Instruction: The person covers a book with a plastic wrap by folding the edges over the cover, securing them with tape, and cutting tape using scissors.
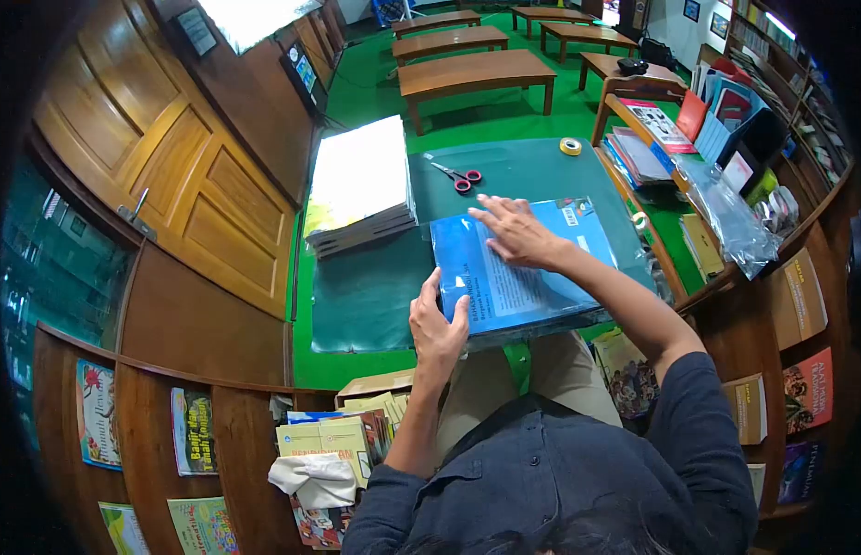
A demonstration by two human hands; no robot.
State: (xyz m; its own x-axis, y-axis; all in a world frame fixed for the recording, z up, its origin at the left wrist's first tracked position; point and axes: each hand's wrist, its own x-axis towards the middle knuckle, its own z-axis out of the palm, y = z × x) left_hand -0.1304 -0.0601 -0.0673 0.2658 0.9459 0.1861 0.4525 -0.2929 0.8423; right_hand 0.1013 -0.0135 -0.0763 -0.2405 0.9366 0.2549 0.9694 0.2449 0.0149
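A blue book (541,287) with a glossy cover lies at the front of a green-topped table (375,305), a barcode showing near its far right corner. My left hand (437,324) grips the book's near left corner, thumb over the cover; some of its fingers are hidden. Across the upper part of the cover rests my right hand (521,236), its fingers stretched toward the left with nothing held in them. Beyond the book are scissors (456,174) with red-and-black handles, blades partly apart. A roll of yellow tape (570,146) sits at the table's far right corner.
Left of the book rises a stack of books (361,185), its top bright with glare. A wooden rack (625,139) holding folders and clear plastic (726,208) stands to the right. Books fill a box (356,435) near my left leg. Low wooden tables (477,74) stand farther off.
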